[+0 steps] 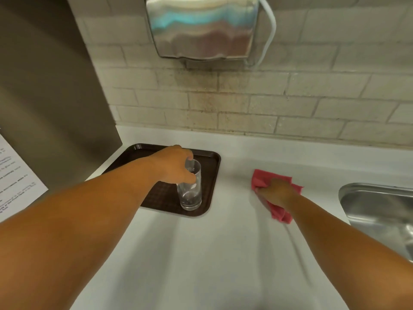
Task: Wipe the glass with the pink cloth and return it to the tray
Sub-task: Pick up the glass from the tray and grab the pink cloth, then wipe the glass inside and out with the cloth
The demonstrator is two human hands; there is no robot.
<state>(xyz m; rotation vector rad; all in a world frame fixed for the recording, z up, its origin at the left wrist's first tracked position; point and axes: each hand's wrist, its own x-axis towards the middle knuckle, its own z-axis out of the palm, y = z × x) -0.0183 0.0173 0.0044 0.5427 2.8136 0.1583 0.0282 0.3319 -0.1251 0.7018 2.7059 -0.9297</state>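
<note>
A tall clear glass stands upright near the front right corner of a dark brown tray on the white counter. My left hand reaches over the tray and its fingers wrap the glass near the rim. To the right, a pink cloth lies crumpled on the counter. My right hand rests on top of it with fingers closed into the fabric, hiding the cloth's middle.
A steel sink is set into the counter at the right edge. A metal dispenser hangs on the tiled wall above. A steel panel and a printed sheet stand at the left.
</note>
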